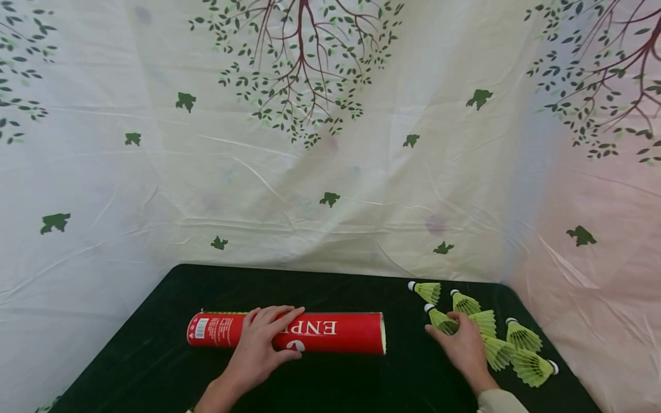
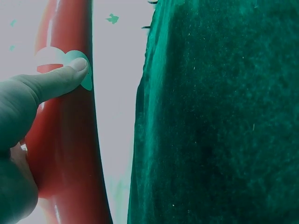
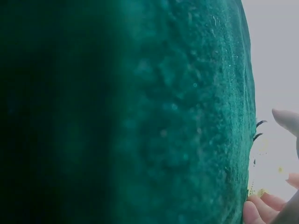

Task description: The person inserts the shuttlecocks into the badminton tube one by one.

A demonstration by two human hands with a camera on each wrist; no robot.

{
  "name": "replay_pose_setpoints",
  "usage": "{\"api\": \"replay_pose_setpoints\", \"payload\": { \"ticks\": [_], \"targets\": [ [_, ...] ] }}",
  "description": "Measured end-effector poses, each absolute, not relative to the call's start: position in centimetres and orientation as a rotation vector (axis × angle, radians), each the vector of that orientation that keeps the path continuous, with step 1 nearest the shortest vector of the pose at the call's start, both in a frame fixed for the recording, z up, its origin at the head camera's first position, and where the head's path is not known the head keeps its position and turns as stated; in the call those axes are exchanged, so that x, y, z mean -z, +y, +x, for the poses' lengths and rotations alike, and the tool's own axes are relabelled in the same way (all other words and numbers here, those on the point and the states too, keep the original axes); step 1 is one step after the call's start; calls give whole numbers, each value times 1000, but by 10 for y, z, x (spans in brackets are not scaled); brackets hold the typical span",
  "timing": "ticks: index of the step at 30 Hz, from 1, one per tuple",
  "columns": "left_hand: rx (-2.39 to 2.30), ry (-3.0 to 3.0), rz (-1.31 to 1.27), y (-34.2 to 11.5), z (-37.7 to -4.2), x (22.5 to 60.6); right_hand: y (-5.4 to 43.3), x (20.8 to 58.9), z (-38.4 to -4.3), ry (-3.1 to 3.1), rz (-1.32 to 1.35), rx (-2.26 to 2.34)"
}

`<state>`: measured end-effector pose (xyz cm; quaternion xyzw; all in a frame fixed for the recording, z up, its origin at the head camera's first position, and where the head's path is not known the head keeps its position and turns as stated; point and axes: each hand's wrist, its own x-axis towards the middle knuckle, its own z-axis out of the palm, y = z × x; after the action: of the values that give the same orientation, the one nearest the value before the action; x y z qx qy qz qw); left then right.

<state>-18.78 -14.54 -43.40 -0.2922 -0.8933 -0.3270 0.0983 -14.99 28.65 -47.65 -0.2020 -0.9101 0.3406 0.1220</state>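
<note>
A red shuttlecock tube [image 1: 351,332] lies on its side on the dark green cloth, its printed letters upside down in the head view. My left hand [image 1: 263,338] grips it around the middle, fingers over the top; in the left wrist view the thumb [image 2: 60,81] lies along its side. Over on the right, my right hand [image 1: 465,344] reaches in among several yellow-green shuttlecocks, thumb and fingers spread apart. One shuttlecock [image 1: 440,319] with a white cork lies between that thumb and the fingers in the head view. The hand partly covers other shuttlecocks [image 1: 498,351].
Farther back lies a shuttlecock [image 1: 427,291], with another [image 1: 466,303] beside it. Two more, an upper one [image 1: 524,336] and a lower one [image 1: 534,367], lie near the table's right edge. A pale leaf-patterned sheet [image 1: 330,241] hangs behind the green-covered table [image 1: 165,321].
</note>
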Motion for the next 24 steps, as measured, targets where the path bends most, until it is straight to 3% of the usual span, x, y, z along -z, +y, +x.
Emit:
{"api": "replay_pose_setpoints", "payload": {
  "ticks": [24],
  "targets": [
    [955, -2645, -841, -149, -187, 434, 288, 474, -145, -2529, -578, -1159]
  ]
}}
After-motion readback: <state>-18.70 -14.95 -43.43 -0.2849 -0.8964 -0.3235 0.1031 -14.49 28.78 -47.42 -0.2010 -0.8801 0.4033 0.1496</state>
